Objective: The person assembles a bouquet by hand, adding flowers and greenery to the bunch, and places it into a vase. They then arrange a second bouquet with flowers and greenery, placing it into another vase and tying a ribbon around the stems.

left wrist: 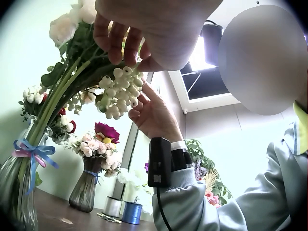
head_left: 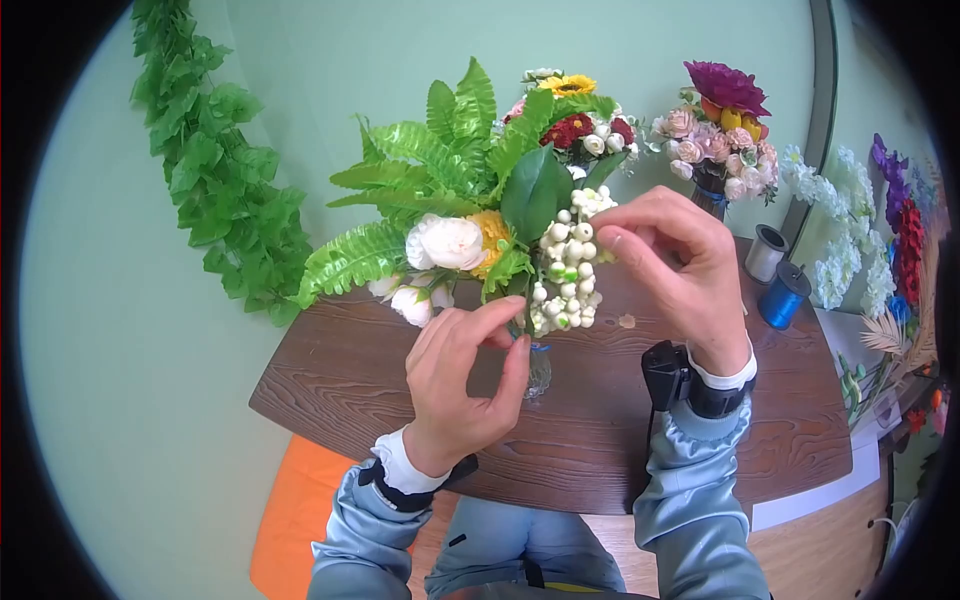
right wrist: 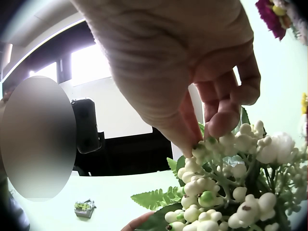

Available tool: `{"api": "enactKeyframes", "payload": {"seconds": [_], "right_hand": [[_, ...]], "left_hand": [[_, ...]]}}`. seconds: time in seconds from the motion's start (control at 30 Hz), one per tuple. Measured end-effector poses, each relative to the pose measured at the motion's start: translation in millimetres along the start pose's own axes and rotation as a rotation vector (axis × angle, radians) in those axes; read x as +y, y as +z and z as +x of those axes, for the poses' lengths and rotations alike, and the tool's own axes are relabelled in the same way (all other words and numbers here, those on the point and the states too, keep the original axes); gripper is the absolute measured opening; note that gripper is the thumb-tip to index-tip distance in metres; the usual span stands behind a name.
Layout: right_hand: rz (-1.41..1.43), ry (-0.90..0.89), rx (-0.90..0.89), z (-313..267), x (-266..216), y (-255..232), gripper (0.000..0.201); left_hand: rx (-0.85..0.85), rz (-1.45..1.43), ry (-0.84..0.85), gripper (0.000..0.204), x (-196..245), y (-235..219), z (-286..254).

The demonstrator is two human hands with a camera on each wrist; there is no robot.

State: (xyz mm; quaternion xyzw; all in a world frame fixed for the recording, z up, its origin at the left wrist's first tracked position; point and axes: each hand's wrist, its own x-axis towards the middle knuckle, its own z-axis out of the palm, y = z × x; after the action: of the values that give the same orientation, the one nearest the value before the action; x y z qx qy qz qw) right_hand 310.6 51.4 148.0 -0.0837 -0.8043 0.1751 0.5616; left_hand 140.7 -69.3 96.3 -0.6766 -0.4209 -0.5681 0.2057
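A bouquet of green fern leaves (head_left: 415, 165), white flowers (head_left: 452, 243) and a yellow bloom stands in a clear glass vase (head_left: 537, 375). Blue and pink ribbons (left wrist: 36, 153) are tied round its neck. Cream-white berries (head_left: 570, 275) cluster on the bouquet's right side. My right hand (head_left: 680, 265) pinches the top of this berry spray between thumb and fingertips, seen close up in the right wrist view. At the lower left of the berries, my left hand (head_left: 465, 370) has thumb and index finger at the greenery; I cannot tell whether they grip a stem.
Behind stand a vase of pink and purple flowers (head_left: 715, 140) and another bouquet with a sunflower (head_left: 568, 86). A white spool (head_left: 765, 255) and a blue spool (head_left: 785, 297) sit on the dark wooden table (head_left: 400, 375). An ivy garland (head_left: 225, 170) hangs at left.
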Motion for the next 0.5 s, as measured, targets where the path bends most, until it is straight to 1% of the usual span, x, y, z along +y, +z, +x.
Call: {"api": "enactKeyframes", "payload": {"seconds": [0.07, 0.1, 0.17, 0.3, 0.37, 0.4, 0.43, 0.47, 0.5], "right_hand": [[0.075, 0.063, 0.05, 0, -4, 1, 0.02], [0.076, 0.063, 0.049, 0, -7, -1, 0.02], [0.091, 0.063, -0.046, 1, -10, -3, 0.022], [0.067, 0.053, -0.051, 0, -2, -4, 0.023], [0.251, 0.179, 0.065, -1, 3, -4, 0.022], [0.297, 0.184, 0.091, 1, 6, -5, 0.02], [0.325, 0.193, 0.153, 2, 11, -5, 0.018], [0.315, 0.235, 0.178, 3, 15, -6, 0.018], [0.304, 0.277, 0.202, 3, 20, -7, 0.017]], "left_hand": [[0.013, 0.002, -0.006, 0.042, -2, 0, -3], [0.013, 0.002, -0.006, 0.042, -4, 0, -4], [0.02, 0.007, -0.01, 0.043, -6, -1, -5], [-0.029, 0.041, -0.043, 0.041, -5, -6, -9], [0.048, 0.032, -0.076, 0.034, -7, -5, -12], [0.052, 0.035, -0.078, 0.034, -8, -5, -13], [0.034, 0.058, -0.095, 0.03, -9, -5, -14], [0.017, 0.081, -0.112, 0.026, -11, -6, -16], [0.021, 0.085, -0.116, 0.026, -12, -5, -17]]}}
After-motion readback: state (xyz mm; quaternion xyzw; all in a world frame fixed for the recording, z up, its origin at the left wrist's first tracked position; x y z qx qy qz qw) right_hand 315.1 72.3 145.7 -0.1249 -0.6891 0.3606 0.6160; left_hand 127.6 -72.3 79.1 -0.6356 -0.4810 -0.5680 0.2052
